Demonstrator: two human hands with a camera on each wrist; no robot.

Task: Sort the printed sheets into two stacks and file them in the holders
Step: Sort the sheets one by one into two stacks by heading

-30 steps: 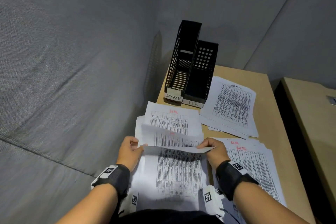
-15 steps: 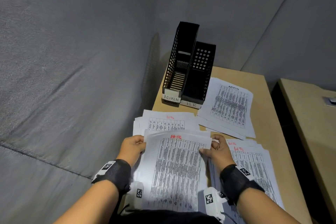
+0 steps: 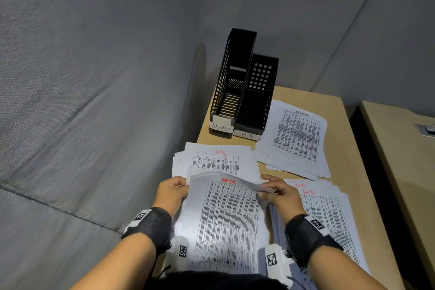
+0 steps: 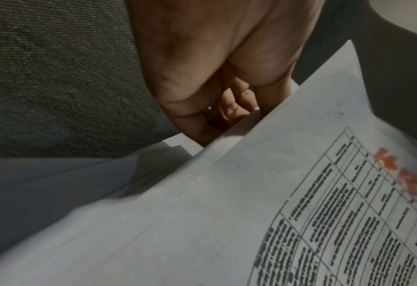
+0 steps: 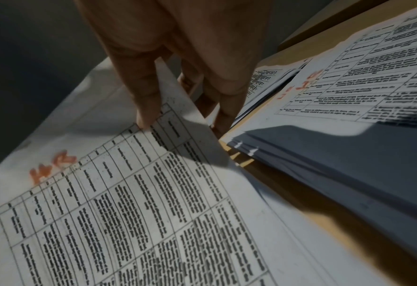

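Observation:
A bundle of printed sheets [image 3: 226, 223] lies in front of me, its top sheet [image 5: 129, 193] marked HR in red. My left hand [image 3: 182, 186] grips the bundle's far left edge, fingers [image 4: 229, 108] curled under the paper [image 4: 227, 203]. My right hand [image 3: 267, 189] pinches the top sheet's raised far right corner, thumb [image 5: 146, 100] above and fingers below. Two black holders stand at the back: ADMIN [image 3: 226, 92] on the left, HR [image 3: 259, 101] on the right. An ADMIN stack [image 3: 296, 139] lies beside them, and an HR stack [image 3: 329, 214] is to my right.
More HR-marked sheets [image 3: 216, 160] lie just beyond my hands, in front of the holders. Grey fabric panels [image 3: 94, 101] close off the left and back. The wooden desk [image 3: 348, 148] ends at a dark gap on the right, with a second desk [image 3: 400, 148] beyond.
A sheet that was bent over one second ago has settled flat on the bundle. My right hand has since lifted the top sheet's far right corner. The left hand keeps its grip.

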